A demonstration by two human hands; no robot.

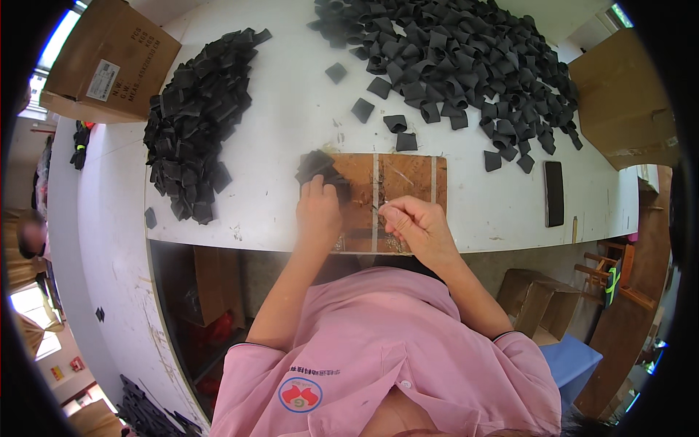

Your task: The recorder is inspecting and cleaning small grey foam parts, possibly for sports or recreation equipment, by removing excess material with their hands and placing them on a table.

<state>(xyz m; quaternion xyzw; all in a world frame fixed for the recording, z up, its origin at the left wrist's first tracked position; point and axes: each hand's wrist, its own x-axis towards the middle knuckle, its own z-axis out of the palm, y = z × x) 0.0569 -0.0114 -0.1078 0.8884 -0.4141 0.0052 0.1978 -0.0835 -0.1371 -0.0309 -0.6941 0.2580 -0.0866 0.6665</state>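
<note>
A small bunch of black fabric pieces (317,162) lies at the left edge of a brown work board (411,175) with pale strips across it. My left hand (319,207) is closed over these pieces, fingers bent against their near side. Over the right half of the board, my right hand (415,226) makes a pinch with thumb and forefinger. Whatever is between those fingertips is too small to make out. The other fingers of that hand curl under.
Flattened black pieces (196,124) form a long heap at the left. Many black loops (451,58) spread over the far right of the white table (284,95). Cardboard boxes (109,58) stand on both sides. A dark phone (554,194) lies at the right.
</note>
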